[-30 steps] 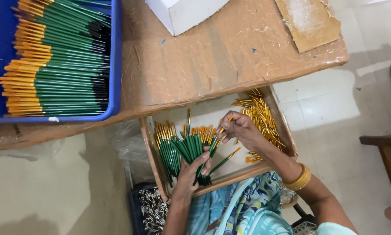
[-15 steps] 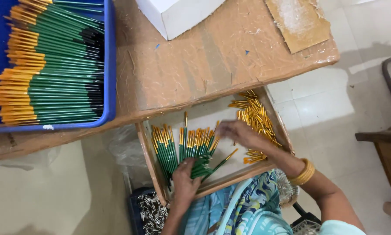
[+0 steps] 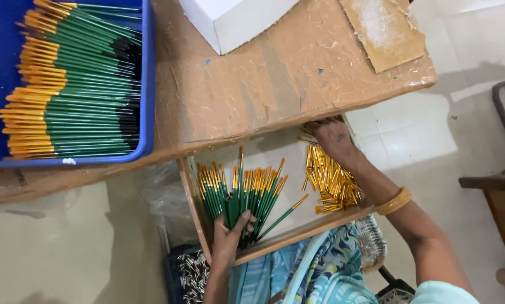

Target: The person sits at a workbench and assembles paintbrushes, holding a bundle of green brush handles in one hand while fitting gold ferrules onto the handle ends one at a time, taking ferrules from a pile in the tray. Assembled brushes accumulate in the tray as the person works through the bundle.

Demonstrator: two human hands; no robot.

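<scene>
Down in a shallow wooden tray (image 3: pixel 191 197) that sits on the person's lap, just under the table (image 3: pixel 252 95) edge, a fanned bundle of slim brush handles (image 3: pixel 244 194) lies with glossy green shafts and bright golden metal ferrules pointing away from the body. Beside it, toward the right end of the tray, a loose heap of short golden metal tubes (image 3: pixel 328 180) glints, thin and cylindrical. The left hand (image 3: pixel 230 236) comes up from below with the wrist straight, its fingers (image 3: pixel 245 218) curled closed round the gathered lower ends of the green handles, thumb across the front. The right hand (image 3: pixel 334 135) reaches forward to the far end of the tray, palm down, forearm slanting in from the lower right with a golden bangle (image 3: pixel 394 201) at the wrist; its fingertips are tucked under the table edge, so whether they grip anything cannot be told. On the rough, brown, paper-covered table above, a blue plastic crate (image 3: pixel 146 73) holds a neat stack of the same green brushes, with a white box (image 3: pixel 235 19) and a flat piece of cardboard (image 3: pixel 383 31) farther along.
</scene>
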